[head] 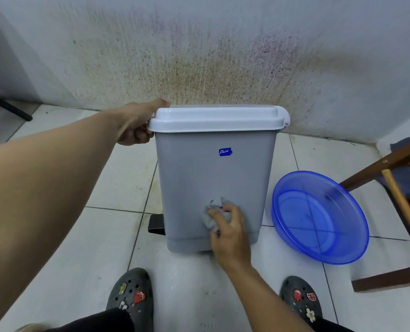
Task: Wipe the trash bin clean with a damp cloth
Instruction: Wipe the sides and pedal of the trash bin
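While the grey plastic trash bin (pixel 211 183) stands on the floor (pixel 79 236), a round blue plastic basin (pixel 347 245) at its right, wiping seems midway: the left hand (pixel 137 127) grips the white lid (pixel 218 119) at its edge, the right hand (pixel 231 234) clutches a bunched grey cloth (pixel 207 220) against the bin's lower front; other sides look pending.

You are using two hands: one left hand (pixel 137 123) and one right hand (pixel 230 233). One trash bin (pixel 211 183) is standing in front of you, carrying one lid (pixel 218 118) at your left fingers (pixel 139 135), one blue sticker (pixel 225 152) above your right fingers (pixel 217 215) and one black pedal (pixel 156 224) to their left. One cloth (pixel 210 218) is sitting bunched under your right fingers. One blue basin (pixel 274 207) is lying to their right. Two shoes are showing below them, a left clog (pixel 132 291) and a right clog (pixel 302 300). One wooden frame (pixel 371 170) is poking in further right.
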Motion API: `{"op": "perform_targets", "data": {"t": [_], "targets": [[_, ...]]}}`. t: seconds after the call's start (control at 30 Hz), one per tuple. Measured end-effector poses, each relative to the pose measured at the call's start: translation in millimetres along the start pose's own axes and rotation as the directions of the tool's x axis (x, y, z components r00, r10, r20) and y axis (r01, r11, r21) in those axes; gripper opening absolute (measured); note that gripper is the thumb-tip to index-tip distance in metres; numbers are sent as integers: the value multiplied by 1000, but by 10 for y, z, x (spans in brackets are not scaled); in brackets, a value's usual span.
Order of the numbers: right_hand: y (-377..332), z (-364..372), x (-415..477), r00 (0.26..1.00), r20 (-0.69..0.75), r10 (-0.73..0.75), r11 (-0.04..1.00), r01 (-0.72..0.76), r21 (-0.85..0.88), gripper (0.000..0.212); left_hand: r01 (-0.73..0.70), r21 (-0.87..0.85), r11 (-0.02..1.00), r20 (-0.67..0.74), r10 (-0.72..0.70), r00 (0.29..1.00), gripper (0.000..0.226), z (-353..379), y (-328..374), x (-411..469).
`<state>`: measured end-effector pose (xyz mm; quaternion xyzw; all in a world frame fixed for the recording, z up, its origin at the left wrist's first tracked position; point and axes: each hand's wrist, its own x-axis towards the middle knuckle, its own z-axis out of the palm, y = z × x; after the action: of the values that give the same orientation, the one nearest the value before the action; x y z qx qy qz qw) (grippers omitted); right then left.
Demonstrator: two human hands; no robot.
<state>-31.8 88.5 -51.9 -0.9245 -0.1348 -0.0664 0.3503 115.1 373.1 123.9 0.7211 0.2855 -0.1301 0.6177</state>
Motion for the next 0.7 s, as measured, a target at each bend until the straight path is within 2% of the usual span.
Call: {"op": "perform_targets", "data": {"t": [0.13, 0.23, 0.3, 0.4, 0.5, 0.6, 0.63, 0.7], "targets": [[144, -199, 183, 938, -249, 241, 967, -210, 145, 55, 5, 1, 1000, 1, -5, 1000, 35, -4, -2, 11], [96, -315, 407, 873, -363, 325, 941, -261, 216, 54, 8, -5, 1000, -10, -8, 1000, 38, -11, -6, 36], [-13, -297, 512, 861, -386, 331, 939, -261, 223, 55, 9, -2, 1000, -17, -9, 1000, 37, -6, -3, 48], [-275, -114, 542, 916, -347, 200, 973, -146, 176, 60, 7, -1, 1000, -10, -7, 1000, 37, -2, 4, 57], [-582, 74, 471, 977, -209, -36, 997, 48, 52, 66, 7, 0, 1000, -2, -7, 1000, 39, -9, 0, 57], [-714, 148, 385, 963, -77, -258, 965, 253, -69, 57, -1, -2, 1000, 12, 1, 1000, 43, -21, -6, 62], [-692, 140, 384, 962, -47, -268, 962, 264, -67, 55, -3, 0, 1000, 16, 3, 1000, 43, -24, -8, 60], [-599, 65, 443, 982, -60, -181, 983, 181, 2, 57, -8, 5, 1000, 18, 8, 1000, 42, -30, -16, 56]]}}
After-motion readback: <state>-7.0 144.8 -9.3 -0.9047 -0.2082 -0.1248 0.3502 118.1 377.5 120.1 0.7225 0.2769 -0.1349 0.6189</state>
